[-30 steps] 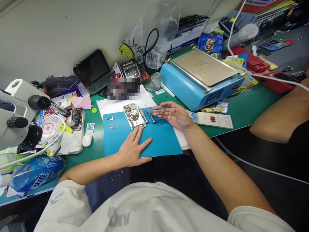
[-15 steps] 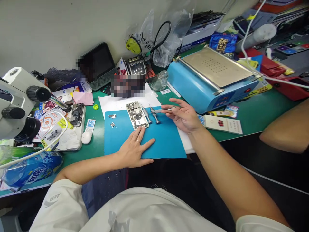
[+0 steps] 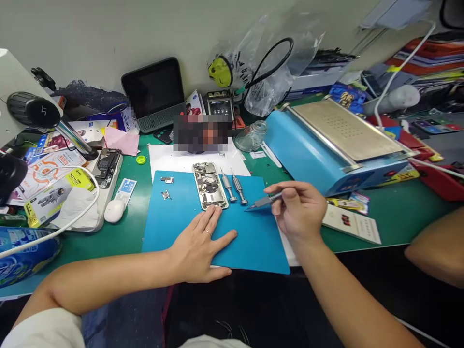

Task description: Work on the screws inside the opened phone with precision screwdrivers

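Note:
On a blue mat (image 3: 250,241) lies an opened phone (image 3: 209,185) with its inner parts showing. My left hand (image 3: 203,241) rests flat with fingers spread, its fingertips touching the phone's near end. My right hand (image 3: 300,208) grips a grey screwdriver (image 3: 268,199), whose thin tip points left, just over the mat. Two more screwdrivers, one lighter (image 3: 227,186) and one darker (image 3: 238,187), lie side by side right of the phone. Left of it are two small metal phone parts, the upper one (image 3: 167,180) and the lower one (image 3: 166,195).
A blue heating plate machine (image 3: 308,154) stands at the right, a white cigarette box (image 3: 351,222) before it. A glass jar (image 3: 251,136) is behind the mat. Microscope parts (image 3: 34,110) and a white earbud case (image 3: 114,211) are at the left. Another person's arm (image 3: 438,241) shows at the right edge.
My right hand has turned the screwdriver from lying across loosened fingers to a pen-like grip, tip pointing down left, and lowered it. My left hand stays at the phone. The view has shifted.

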`<state>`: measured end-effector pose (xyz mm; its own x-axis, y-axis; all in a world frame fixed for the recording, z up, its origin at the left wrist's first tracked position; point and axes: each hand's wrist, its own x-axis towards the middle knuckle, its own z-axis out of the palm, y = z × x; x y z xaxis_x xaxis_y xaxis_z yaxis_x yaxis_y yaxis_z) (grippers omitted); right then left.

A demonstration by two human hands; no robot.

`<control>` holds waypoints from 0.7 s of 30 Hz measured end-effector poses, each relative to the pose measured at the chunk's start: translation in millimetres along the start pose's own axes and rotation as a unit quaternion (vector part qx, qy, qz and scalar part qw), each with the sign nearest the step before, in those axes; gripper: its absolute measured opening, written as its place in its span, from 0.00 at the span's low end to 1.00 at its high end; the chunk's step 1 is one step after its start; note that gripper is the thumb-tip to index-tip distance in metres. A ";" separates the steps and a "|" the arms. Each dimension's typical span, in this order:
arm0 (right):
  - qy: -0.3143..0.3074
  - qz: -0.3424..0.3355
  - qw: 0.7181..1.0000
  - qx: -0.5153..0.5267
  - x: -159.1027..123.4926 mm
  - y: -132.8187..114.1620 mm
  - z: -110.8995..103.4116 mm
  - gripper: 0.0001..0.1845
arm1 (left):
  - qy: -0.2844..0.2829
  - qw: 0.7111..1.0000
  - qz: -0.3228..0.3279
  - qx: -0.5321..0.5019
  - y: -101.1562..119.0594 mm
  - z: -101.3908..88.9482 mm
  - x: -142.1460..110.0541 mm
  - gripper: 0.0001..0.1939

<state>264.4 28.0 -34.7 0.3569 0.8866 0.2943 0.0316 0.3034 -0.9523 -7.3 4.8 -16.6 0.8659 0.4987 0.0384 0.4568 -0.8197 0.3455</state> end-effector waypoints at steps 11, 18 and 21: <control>-0.089 -0.232 0.925 -0.287 -11.0 -0.5 4.4 0.38 | -0.013 0.998 -0.010 0.060 8.7 -2.1 -1.3 0.46; -0.221 -0.325 0.905 -0.164 17.9 -38.8 32.7 0.37 | 0.000 0.998 -0.010 0.067 9.1 -5.0 0.5 0.44; -0.258 -0.348 0.896 -0.101 29.3 -38.2 45.6 0.24 | -0.006 0.998 -0.013 0.067 9.4 -3.8 0.4 0.45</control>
<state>231.1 58.3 13.9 -0.2920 0.5660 0.7710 0.2654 0.8224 -0.5032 -3.5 -1.6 -9.8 0.8552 0.5179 0.0200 0.5018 -0.8371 0.2179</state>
